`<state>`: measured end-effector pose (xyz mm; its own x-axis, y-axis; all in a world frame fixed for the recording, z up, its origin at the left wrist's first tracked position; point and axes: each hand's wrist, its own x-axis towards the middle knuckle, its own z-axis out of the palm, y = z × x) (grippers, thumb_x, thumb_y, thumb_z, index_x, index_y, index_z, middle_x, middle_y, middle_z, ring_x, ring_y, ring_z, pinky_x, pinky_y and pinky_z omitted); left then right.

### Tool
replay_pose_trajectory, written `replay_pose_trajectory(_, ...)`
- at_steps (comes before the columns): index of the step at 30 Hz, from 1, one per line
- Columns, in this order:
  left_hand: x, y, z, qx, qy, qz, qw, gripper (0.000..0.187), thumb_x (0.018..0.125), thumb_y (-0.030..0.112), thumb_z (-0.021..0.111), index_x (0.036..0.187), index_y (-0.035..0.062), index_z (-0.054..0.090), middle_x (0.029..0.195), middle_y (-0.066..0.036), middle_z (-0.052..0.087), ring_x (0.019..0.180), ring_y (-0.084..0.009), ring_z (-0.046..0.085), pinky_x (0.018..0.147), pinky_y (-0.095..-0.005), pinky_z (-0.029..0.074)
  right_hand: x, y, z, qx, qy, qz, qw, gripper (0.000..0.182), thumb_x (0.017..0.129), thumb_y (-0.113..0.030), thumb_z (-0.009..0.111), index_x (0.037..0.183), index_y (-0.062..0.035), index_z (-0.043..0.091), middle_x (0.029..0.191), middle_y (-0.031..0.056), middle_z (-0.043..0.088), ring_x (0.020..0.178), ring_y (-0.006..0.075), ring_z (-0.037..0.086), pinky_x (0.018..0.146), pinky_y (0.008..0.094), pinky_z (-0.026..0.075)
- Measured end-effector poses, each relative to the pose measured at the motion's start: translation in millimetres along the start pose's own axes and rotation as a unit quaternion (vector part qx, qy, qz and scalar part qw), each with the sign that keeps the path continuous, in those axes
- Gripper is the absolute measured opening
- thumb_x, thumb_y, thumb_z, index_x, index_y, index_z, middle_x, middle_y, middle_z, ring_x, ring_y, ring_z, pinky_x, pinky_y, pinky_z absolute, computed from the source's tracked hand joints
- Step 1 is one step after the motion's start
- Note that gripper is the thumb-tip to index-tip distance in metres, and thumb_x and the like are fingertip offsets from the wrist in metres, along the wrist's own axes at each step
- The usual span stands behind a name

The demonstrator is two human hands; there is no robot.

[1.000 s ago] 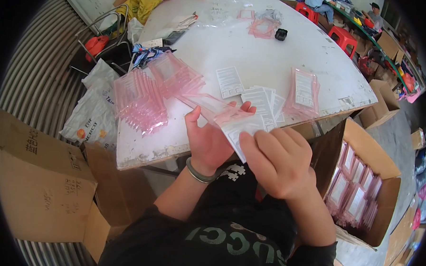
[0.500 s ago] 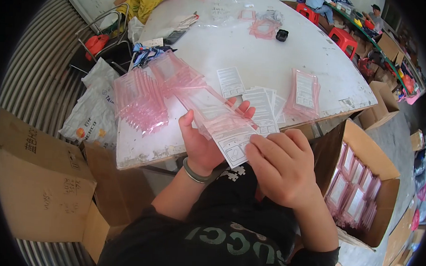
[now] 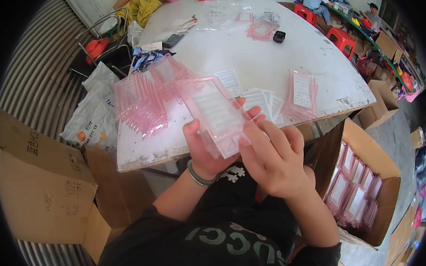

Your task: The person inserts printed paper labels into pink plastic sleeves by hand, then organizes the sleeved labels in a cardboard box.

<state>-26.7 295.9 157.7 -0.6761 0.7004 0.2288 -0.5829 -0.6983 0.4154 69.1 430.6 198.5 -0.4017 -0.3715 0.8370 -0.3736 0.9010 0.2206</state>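
A clear plastic pouch (image 3: 219, 109) with pink edges is tilted above the table's near edge, a printed white card showing through it. My left hand (image 3: 205, 154) supports it from below and the left, thumb along its side. At the pouch's lower right end, my right hand (image 3: 278, 159) is closed with its fingertips on the edge. Whether they grip card or plastic is hidden. Just beyond lie loose printed cards (image 3: 259, 101). To the left is a heap of pink-edged pouches (image 3: 141, 99); to the right, a stack of pouches with cards (image 3: 301, 91).
The white table (image 3: 197, 56) has a chipped near edge. A carton (image 3: 386, 188) packed with filled pouches stands low on the right, another carton (image 3: 39, 182) on the left. A small black object (image 3: 279, 36) sits farther back. Two people are at a distant bench.
The card, which stuck out of the pouch's lower end, now lies inside it. The pouch is raised and turned more face-up, and my right hand has shifted slightly left and down.
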Motion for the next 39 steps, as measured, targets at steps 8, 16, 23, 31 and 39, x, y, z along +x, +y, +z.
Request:
replay_pose_trajectory(8, -11.3, -7.1, -9.2, 0.067, 0.016, -0.012, 0.998, 0.088, 0.080, 0.057, 0.052, 0.151, 0.0068, 0.037, 0.141, -0.012, 0.053, 0.124, -0.0279, 0.057, 0.100, -0.0415, 0.048, 19.7, -1.7, -10.5, -0.035, -0.163, 0.036, 0.985, 0.020, 0.074, -0.014, 0.069, 0.089, -0.0010, 0.066, 0.124, 0.0183, 0.064, 0.107, 0.0322, 0.061, 0.086, 0.0485, 0.045)
replay_pose_trajectory(16, -12.4, -7.6, -12.6, 0.013, -0.023, -0.049, 0.998, 0.097, 0.076, 0.054, 0.056, 0.154, 0.0019, 0.029, 0.141, -0.015, 0.051, 0.126, -0.0292, 0.056, 0.101, -0.0426, 0.050, -2.7, 7.0, 10.1, 0.045, -0.072, 0.001, 0.996, 0.018, 0.070, -0.016, 0.065, 0.078, 0.0000, 0.066, 0.112, 0.0189, 0.063, 0.099, 0.0299, 0.058, 0.083, 0.0462, 0.047)
replay_pose_trajectory(23, -10.4, -11.4, -24.4, 0.057, -0.092, -0.046, 0.993, 0.107, 0.079, 0.067, 0.051, 0.159, 0.0050, 0.014, 0.161, -0.019, 0.027, 0.144, -0.0416, 0.034, 0.120, -0.0544, 0.027, -6.3, 8.9, 3.6, 0.073, -0.081, 0.002, 0.994, 0.020, 0.069, -0.016, 0.066, 0.083, -0.0029, 0.063, 0.120, 0.0184, 0.063, 0.096, 0.0292, 0.061, 0.086, 0.0508, 0.046)
replay_pose_trajectory(31, -12.9, -13.1, -23.3, 0.075, -0.036, -0.031, 0.996, 0.111, 0.077, 0.069, 0.052, 0.158, 0.0017, 0.017, 0.159, -0.020, 0.030, 0.140, -0.0424, 0.039, 0.118, -0.0522, 0.031, -3.3, 1.0, 10.6, 0.019, -0.073, 0.024, 0.997, 0.022, 0.072, -0.018, 0.066, 0.084, 0.0008, 0.066, 0.114, 0.0199, 0.064, 0.092, 0.0305, 0.059, 0.084, 0.0532, 0.046)
replay_pose_trajectory(39, -14.4, -11.6, -19.7, 0.100, -0.058, -0.012, 0.993, 0.113, 0.076, 0.071, 0.052, 0.158, 0.0020, 0.018, 0.157, -0.021, 0.032, 0.138, -0.0414, 0.042, 0.116, -0.0538, 0.034, -4.6, -4.1, 16.8, -0.006, -0.066, 0.029, 0.997, 0.019, 0.072, -0.017, 0.064, 0.079, 0.0006, 0.066, 0.115, 0.0199, 0.064, 0.085, 0.0297, 0.058, 0.081, 0.0477, 0.047)
